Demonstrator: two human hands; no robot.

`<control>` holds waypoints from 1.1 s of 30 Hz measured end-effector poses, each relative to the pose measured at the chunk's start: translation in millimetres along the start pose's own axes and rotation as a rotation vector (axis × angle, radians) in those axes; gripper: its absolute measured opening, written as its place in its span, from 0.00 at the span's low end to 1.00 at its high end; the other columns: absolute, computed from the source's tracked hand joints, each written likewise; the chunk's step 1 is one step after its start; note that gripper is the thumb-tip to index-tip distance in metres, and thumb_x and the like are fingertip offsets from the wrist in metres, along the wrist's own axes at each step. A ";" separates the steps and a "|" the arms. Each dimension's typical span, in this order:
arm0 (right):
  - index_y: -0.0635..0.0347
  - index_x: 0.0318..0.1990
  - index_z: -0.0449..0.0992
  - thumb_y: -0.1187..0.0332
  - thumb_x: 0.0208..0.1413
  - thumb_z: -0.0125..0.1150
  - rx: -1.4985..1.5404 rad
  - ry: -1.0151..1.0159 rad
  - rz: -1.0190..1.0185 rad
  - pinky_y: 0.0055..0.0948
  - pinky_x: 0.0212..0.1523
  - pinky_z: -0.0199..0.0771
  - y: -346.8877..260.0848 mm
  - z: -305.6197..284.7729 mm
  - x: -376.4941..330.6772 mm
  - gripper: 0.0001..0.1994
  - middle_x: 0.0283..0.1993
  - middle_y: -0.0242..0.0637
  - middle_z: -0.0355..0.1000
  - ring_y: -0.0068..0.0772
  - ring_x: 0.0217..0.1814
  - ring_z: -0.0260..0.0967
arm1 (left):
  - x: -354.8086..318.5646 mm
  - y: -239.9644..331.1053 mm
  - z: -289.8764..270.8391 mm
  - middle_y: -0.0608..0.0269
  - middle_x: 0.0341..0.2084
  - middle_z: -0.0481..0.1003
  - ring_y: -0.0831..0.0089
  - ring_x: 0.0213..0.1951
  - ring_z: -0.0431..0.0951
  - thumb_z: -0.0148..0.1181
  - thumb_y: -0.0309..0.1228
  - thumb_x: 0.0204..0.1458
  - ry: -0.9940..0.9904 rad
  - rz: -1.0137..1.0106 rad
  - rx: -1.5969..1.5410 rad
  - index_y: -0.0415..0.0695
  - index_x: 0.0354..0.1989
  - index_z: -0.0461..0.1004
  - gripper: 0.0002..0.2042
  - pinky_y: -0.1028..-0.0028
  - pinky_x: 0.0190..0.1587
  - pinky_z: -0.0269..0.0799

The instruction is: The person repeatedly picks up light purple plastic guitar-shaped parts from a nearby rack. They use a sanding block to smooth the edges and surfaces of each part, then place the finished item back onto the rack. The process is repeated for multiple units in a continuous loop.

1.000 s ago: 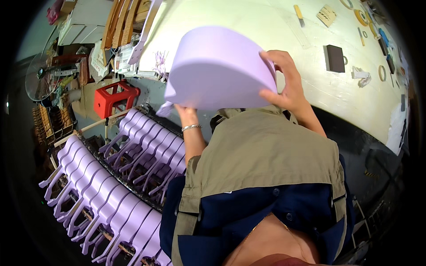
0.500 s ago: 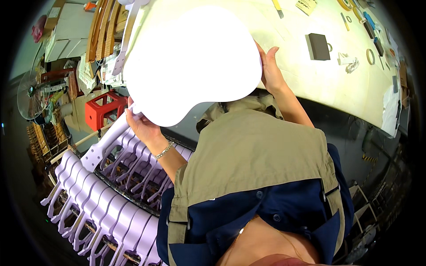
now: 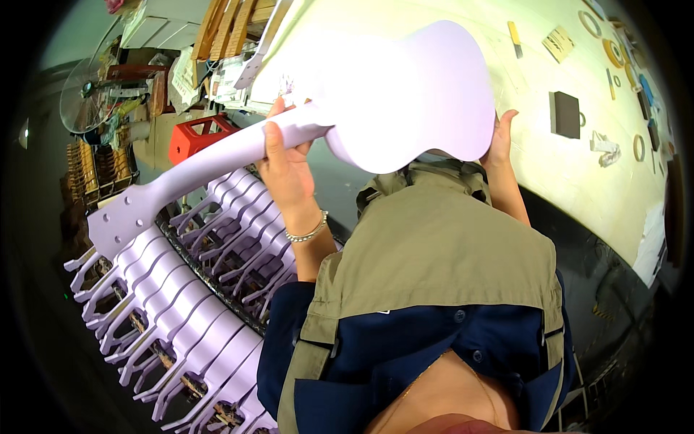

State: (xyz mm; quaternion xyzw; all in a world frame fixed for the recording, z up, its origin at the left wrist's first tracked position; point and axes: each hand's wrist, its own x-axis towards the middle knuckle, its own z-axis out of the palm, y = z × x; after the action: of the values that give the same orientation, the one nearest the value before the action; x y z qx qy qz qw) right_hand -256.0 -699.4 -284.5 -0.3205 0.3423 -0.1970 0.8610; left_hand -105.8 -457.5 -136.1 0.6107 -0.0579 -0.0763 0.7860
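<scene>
A lilac ukulele (image 3: 454, 87), without strings, is held up over the table's near edge. Its neck slants down to the left and ends in a headstock with several holes. My left hand (image 3: 290, 173) wraps round the neck a little below the body, thumb on the near face. At the body's rounded right end is my right hand (image 3: 499, 145); its thumb points up and its other fingers are mostly hidden behind the rim. Strong glare washes out much of the body.
Below left, a rack (image 3: 210, 286) carries several lilac ukulele parts in a row. A red stool (image 3: 189, 141) stands behind it. On the pale table (image 3: 557, 170) lie a dark block (image 3: 564, 114), a yellow-handled tool (image 3: 515, 40) and tape rolls (image 3: 639, 147). A fan (image 3: 88, 88) is at far left.
The ukulele has turned in my hands, so more of its neck and side shows and less is washed out. My left hand has come up with the neck. The whole view has shifted.
</scene>
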 end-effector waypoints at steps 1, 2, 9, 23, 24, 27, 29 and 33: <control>0.67 0.65 0.49 0.31 0.53 0.15 0.015 -0.006 0.015 0.34 0.64 0.52 2.2 -1.6 0.9 0.47 0.65 0.45 0.54 0.39 0.66 0.52 | -1.5 4.0 4.9 0.40 0.52 0.64 0.51 0.50 0.71 0.48 0.42 0.58 -0.024 0.013 0.016 0.24 0.56 0.55 0.30 0.59 0.50 0.74; 0.67 0.65 0.49 0.32 0.54 0.15 0.025 -0.003 0.023 0.35 0.65 0.51 2.3 -4.8 1.2 0.47 0.66 0.45 0.53 0.39 0.67 0.51 | -2.0 4.5 11.1 0.38 0.54 0.61 0.49 0.49 0.71 0.50 0.40 0.58 -0.014 0.043 0.004 0.23 0.56 0.52 0.30 0.57 0.49 0.75; 0.69 0.65 0.48 0.34 0.56 0.16 0.052 -0.002 -0.002 0.34 0.65 0.50 -3.7 -8.7 -0.8 0.45 0.66 0.45 0.52 0.39 0.67 0.50 | 7.0 5.2 12.1 0.42 0.50 0.66 0.50 0.48 0.73 0.51 0.39 0.58 -0.099 0.004 -0.092 0.26 0.57 0.55 0.28 0.56 0.49 0.73; 0.62 0.61 0.57 0.56 0.49 0.64 -0.403 -0.287 -0.203 0.33 0.51 0.67 5.4 -107.2 29.5 0.35 0.55 0.39 0.63 0.35 0.55 0.62 | 19.7 -19.9 38.7 0.52 0.40 0.75 0.60 0.48 0.74 0.60 0.43 0.50 -0.438 0.182 -0.291 0.41 0.43 0.67 0.20 0.59 0.55 0.65; 0.62 0.61 0.57 0.55 0.49 0.63 -0.346 -0.270 -0.185 0.33 0.52 0.66 2.7 -103.5 28.6 0.35 0.56 0.39 0.63 0.35 0.56 0.62 | 20.1 -21.1 44.3 0.51 0.40 0.75 0.61 0.48 0.74 0.60 0.42 0.50 -0.464 0.159 -0.309 0.41 0.42 0.67 0.19 0.59 0.55 0.65; 0.62 0.62 0.56 0.53 0.51 0.59 -0.103 -0.214 -0.097 0.34 0.53 0.65 -7.6 -93.1 24.7 0.34 0.58 0.40 0.61 0.37 0.58 0.60 | 21.1 -26.7 57.2 0.49 0.40 0.75 0.59 0.48 0.74 0.62 0.38 0.50 -0.533 0.146 -0.359 0.39 0.41 0.67 0.18 0.57 0.56 0.64; 0.62 0.62 0.55 0.52 0.53 0.56 0.035 -0.184 -0.071 0.35 0.55 0.64 -14.9 -86.9 15.5 0.34 0.59 0.40 0.60 0.37 0.59 0.60 | 22.7 -27.7 60.9 0.47 0.41 0.75 0.53 0.51 0.72 0.62 0.35 0.49 -0.568 0.112 -0.392 0.39 0.42 0.65 0.18 0.55 0.58 0.62; 0.62 0.63 0.53 0.49 0.56 0.51 0.177 -0.177 -0.060 0.36 0.57 0.62 -23.1 -84.9 10.8 0.34 0.61 0.41 0.58 0.39 0.61 0.58 | 19.9 -11.7 68.0 0.41 0.52 0.65 0.53 0.51 0.72 0.47 0.43 0.58 -0.495 0.155 -0.227 0.43 0.63 0.44 0.30 0.60 0.53 0.69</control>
State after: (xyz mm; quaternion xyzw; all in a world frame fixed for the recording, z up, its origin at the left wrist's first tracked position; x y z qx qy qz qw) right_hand -312.1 -757.4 -321.2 -0.2694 0.2365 -0.2229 0.9065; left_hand -99.3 -528.8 -130.7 0.4754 -0.2858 -0.1688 0.8148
